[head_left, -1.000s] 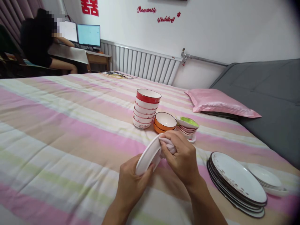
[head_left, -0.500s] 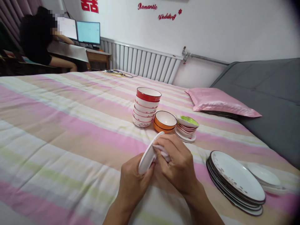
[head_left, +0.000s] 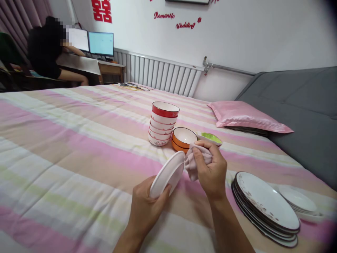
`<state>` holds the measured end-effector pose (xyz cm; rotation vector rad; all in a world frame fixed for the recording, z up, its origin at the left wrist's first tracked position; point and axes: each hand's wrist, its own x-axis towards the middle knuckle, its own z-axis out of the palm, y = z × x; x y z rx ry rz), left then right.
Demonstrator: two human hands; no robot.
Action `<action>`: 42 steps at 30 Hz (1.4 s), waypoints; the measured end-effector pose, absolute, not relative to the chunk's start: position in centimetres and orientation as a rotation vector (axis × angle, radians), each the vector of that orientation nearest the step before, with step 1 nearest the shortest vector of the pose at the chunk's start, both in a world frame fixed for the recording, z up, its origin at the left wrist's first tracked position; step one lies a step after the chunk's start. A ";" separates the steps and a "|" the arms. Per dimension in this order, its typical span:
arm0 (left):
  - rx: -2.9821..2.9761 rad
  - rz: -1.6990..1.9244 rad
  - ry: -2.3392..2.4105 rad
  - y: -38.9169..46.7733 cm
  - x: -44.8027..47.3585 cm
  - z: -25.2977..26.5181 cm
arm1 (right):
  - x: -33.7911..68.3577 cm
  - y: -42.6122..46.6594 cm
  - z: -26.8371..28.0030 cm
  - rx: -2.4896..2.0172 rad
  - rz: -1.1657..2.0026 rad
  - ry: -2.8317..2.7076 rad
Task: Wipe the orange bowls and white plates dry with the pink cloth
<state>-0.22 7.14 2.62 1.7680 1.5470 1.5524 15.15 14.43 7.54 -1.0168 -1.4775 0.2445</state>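
My left hand is closed on a small white plate, tilted up on edge with its underside facing right. Bunched in my right hand is a pale pinkish cloth, close beside the plate's right edge. Just beyond my hands stand a tall stack of white bowls topped by a red bowl, and a pair of orange bowls. A leaf-green dish sits behind my right hand, which hides the dishes under it.
On the right lie a stack of dark-rimmed patterned plates and smaller white dishes. A pink pillow rests by the grey headboard. Cables lie at the striped bed's far edge. A person sits at a desk, far left.
My right hand has drawn away from the plate to the right and up with the cloth, uncovering more of the plate. The left hand keeps its hold. The camera view has tipped up slightly.
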 end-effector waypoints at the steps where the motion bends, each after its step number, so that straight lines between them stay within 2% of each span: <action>1: 1.734 1.553 1.557 7.2 -0.3 2.6 | 15.2 14.7 7.4 -1.011 0.256 -1.439; 8: 1.693 1.544 1.551 7.1 -0.4 2.3 | 15.7 16.1 6.8 -1.013 0.289 -1.290; 10: 1.712 1.537 1.544 7.0 -0.5 2.3 | 15.9 16.2 6.8 -0.998 0.448 -1.163; 15: 1.726 1.536 1.554 7.1 -0.6 2.2 | 15.8 16.3 7.7 -0.889 1.109 -0.712; 19: 1.785 1.562 1.557 7.3 -0.4 2.4 | 15.3 15.9 8.3 -0.842 1.298 -0.626; 24: 1.814 1.569 1.535 7.2 -0.3 2.6 | 14.7 14.8 8.4 -0.861 1.177 -0.722; 34: 1.536 1.566 1.563 7.1 -0.3 2.8 | 15.2 15.0 7.2 -0.954 1.205 -1.126; 35: 1.504 1.572 1.567 7.0 -0.2 2.9 | 15.9 15.5 7.1 -0.984 1.148 -1.182; 39: 1.480 1.573 1.568 7.0 0.0 2.8 | 18.2 17.1 6.8 -1.306 0.499 -1.234; 42: 1.569 1.561 1.577 7.1 -0.1 2.7 | 17.2 16.6 6.7 -1.357 0.419 -1.371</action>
